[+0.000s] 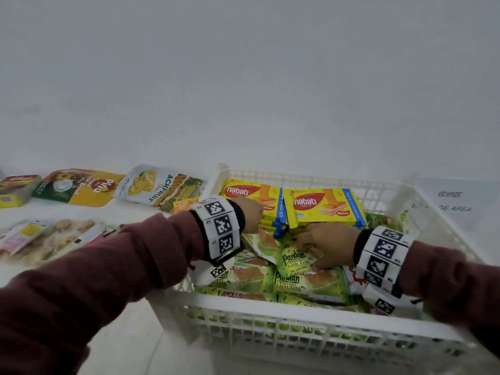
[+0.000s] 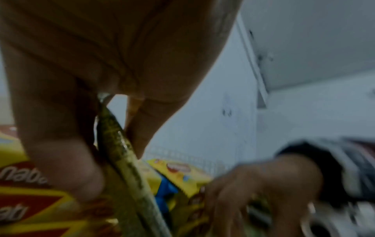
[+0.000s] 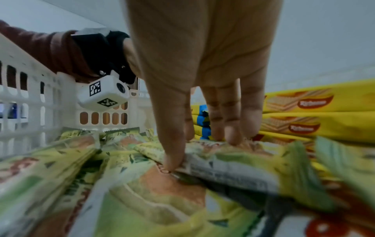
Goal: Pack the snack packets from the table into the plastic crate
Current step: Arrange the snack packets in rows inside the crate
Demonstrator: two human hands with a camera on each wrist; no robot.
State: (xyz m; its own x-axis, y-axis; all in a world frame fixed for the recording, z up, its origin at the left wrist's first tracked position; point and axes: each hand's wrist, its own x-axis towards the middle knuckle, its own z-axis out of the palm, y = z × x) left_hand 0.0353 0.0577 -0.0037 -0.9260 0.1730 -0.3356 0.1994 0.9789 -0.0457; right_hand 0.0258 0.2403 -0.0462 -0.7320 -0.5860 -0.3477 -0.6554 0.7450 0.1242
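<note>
Head view: the white plastic crate (image 1: 311, 307) stands on the desk (image 1: 130, 320) in front of the person, already holding many snack packets. Yellow Nabati wafer packets (image 1: 323, 208) are stacked along its far side, and green pandan layer cake packets (image 1: 303, 282) fill the near part. The left hand (image 1: 250, 212) reaches into the crate next to the wafer stack; in the left wrist view its thumb and fingers (image 2: 61, 160) pinch the edge of a thin green packet (image 2: 119, 152), held on edge just beside the wafers. The right hand (image 1: 328, 243) lies over the cake packets in the middle of the crate; the right wrist view shows its fingertips (image 3: 174, 162) pointing down and closing on a pandan cake packet (image 3: 233, 173), thumb on one side and fingers on the far side.

To the left of the crate, more packets still lie on the desk: a jackfruit chips bag (image 1: 159, 188) nearest the crate, a yellow and green Pina bag (image 1: 81, 189) beyond it, and a pale biscuit packet (image 1: 51, 236) nearer the person. A paper sign (image 1: 454, 204) reading "AREA" lies to the right of the crate. Both sleeves (image 1: 94, 280) are dark red, with marker bands (image 1: 221, 226) on the wrists.
</note>
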